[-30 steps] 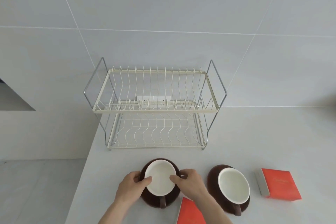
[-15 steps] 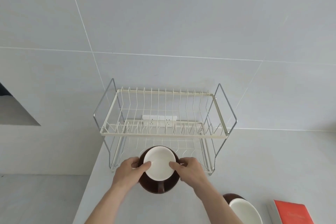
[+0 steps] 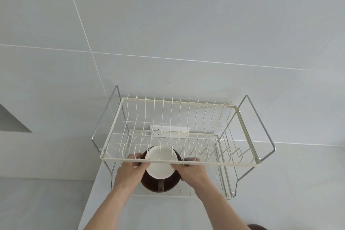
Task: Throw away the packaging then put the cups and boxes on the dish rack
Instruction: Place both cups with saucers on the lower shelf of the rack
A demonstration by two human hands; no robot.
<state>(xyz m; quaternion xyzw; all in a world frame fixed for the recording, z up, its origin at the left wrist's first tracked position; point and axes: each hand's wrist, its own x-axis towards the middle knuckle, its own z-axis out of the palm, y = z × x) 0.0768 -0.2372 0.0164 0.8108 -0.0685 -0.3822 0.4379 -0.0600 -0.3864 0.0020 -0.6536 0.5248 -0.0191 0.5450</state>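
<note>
A brown cup with a white inside [image 3: 161, 166] is held between both hands, its handle pointing toward me. My left hand [image 3: 128, 171] grips its left side and my right hand [image 3: 193, 171] its right side. The cup sits inside the lower tier of the cream two-tier wire dish rack [image 3: 242, 163], under the front bar of the upper tier, which crosses in front of my fingertips. A sliver of the second brown cup [image 3: 256, 227] shows at the bottom edge. The red boxes are out of view.
The rack stands on a pale counter [image 3: 289, 183] against a grey tiled wall. A white socket strip [image 3: 169, 130] sits on the wall behind the rack. The counter's left edge drops off beside the rack's left leg.
Both hands carried the cup forward off the counter and into the rack's lower tier. The view tilted up, so the second cup and the red boxes slid out of frame.
</note>
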